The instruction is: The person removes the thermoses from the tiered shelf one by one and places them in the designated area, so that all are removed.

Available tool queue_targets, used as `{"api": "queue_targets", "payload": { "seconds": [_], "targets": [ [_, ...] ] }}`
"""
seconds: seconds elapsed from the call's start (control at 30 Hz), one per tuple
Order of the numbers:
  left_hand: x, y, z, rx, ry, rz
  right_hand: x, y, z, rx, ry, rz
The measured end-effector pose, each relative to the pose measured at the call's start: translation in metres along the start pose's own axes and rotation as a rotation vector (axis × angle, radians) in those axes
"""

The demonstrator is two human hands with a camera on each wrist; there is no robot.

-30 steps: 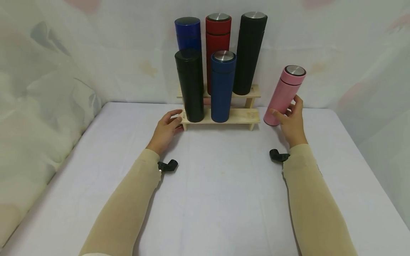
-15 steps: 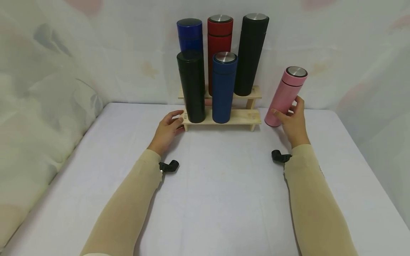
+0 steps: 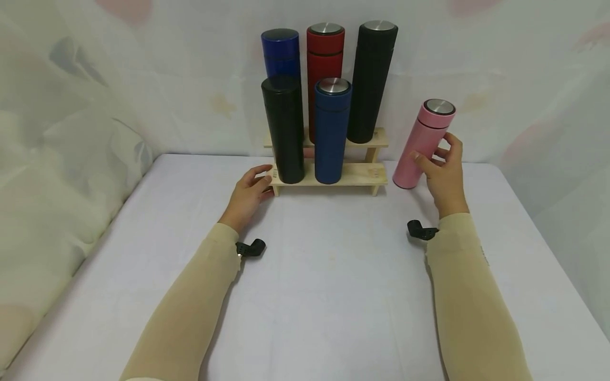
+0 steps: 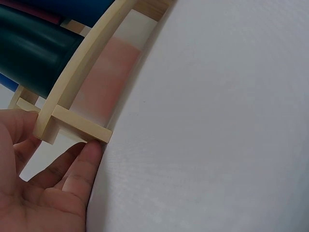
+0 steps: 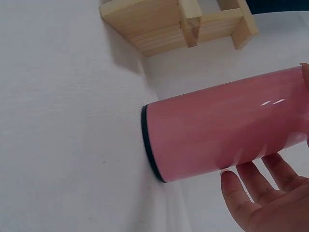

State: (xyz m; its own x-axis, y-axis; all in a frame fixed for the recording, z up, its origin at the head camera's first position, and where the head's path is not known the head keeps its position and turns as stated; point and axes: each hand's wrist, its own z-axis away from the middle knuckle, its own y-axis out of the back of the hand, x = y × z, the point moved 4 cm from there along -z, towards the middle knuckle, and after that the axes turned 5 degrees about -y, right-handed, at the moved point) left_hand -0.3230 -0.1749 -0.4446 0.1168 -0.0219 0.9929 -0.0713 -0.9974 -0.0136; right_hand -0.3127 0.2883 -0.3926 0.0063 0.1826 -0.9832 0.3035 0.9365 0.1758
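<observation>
A pink thermos flask (image 3: 419,145) with a steel-topped lid stands upright on the table, right of a two-tier wooden rack (image 3: 359,172). My right hand (image 3: 445,174) is around its right side, thumb across the front and fingers behind. In the right wrist view, the fingertips (image 5: 229,179) lie along the flask's side, and its dark base rim meets the cloth. My left hand (image 3: 248,193) holds the rack's left end; in the left wrist view, the thumb is at the upper board and the fingers (image 4: 91,154) reach the leg.
On the rack's lower tier stand a dark green flask (image 3: 285,132) and a blue flask (image 3: 332,135). Behind them, the upper tier bears a bright blue flask (image 3: 282,53), a red flask (image 3: 325,63) and a black flask (image 3: 371,84). White cloth (image 3: 329,296) covers the table.
My right hand has shifted slightly up and to the right along the pink flask, its thumb now higher. The flask, the rack and my left hand stay put.
</observation>
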Motion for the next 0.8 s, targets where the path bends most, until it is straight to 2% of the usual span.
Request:
{"api": "queue_targets", "payload": {
  "seconds": [0.57, 0.8],
  "targets": [
    [-0.001, 0.001, 0.0, -0.001, 0.007, -0.024, -0.039, 0.008, 0.012, 0.06, 0.079, -0.053],
    [0.0, 0.001, 0.001, 0.001, 0.007, -0.026, -0.058, 0.013, 0.021, 0.108, 0.147, -0.077]
  ]
}}
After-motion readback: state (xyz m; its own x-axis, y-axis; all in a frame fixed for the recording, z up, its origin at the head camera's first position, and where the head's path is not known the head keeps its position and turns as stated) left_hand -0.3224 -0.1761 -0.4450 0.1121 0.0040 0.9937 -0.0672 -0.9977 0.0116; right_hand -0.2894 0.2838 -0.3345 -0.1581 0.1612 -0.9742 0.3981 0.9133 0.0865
